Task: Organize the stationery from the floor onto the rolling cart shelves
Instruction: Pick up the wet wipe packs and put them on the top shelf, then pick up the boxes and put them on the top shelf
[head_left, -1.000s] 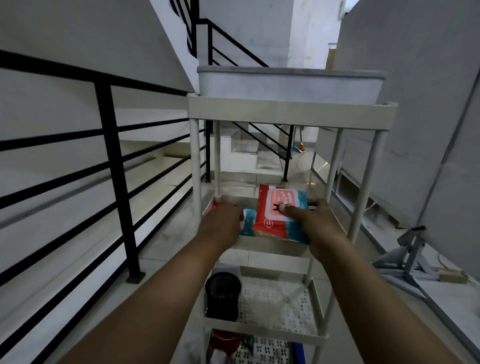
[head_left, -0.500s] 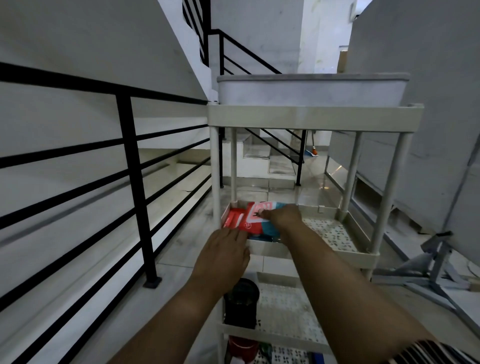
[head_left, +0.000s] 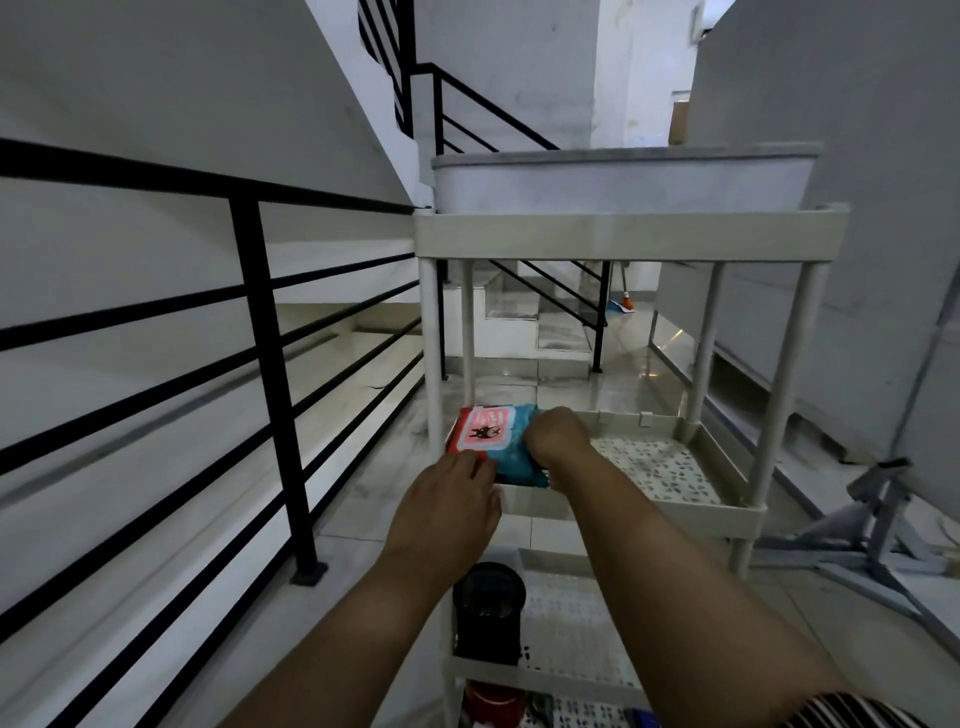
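A beige rolling cart (head_left: 631, 234) stands in front of me with several perforated shelves. A red, white and blue soft packet (head_left: 491, 434) lies at the left end of the second shelf (head_left: 670, 506). My right hand (head_left: 558, 436) rests on the packet's right side with its fingers curled over it. My left hand (head_left: 449, 506) is at the shelf's front left edge, fingertips touching the packet's near corner. One shelf lower stands a black cylindrical holder (head_left: 488, 613). A red object (head_left: 491, 701) shows on the shelf below that.
A grey tub (head_left: 618, 179) fills the cart's top shelf. A black metal railing (head_left: 270, 374) runs along my left, with stairs beyond it. A grey metal stand (head_left: 878, 525) lies on the tiled floor at the right, next to a grey wall panel.
The packet has gone from held above the shelf's middle to lying at its left end. My right hand followed it leftwards; my left hand drew back to the shelf's front edge.
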